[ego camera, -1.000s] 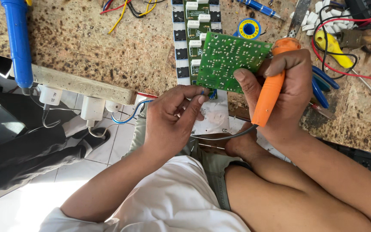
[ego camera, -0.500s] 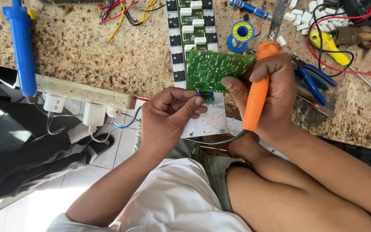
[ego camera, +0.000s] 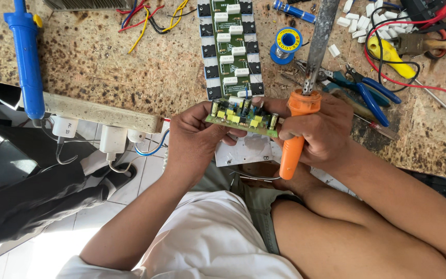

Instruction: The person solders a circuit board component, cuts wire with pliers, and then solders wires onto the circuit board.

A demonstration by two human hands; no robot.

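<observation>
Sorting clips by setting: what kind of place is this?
Likely an electronics repair bench: the right hand grips an orange soldering iron, both hands hold a green circuit board, a solder spool lies nearby.

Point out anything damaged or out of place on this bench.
The speckled brown worktop is pitted with dark scorch-like spots. Small white blocks lie scattered near the tangled red and black wires. Nothing looks spilled.

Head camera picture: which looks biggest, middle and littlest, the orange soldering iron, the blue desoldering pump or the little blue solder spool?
1 and 2. Orange-handled soldering iron and blue plastic desoldering pump: they look about equally long, and the iron is held nearer the camera, so no sure ranking.
3. Small round blue solder spool: clearly smallest.
</observation>
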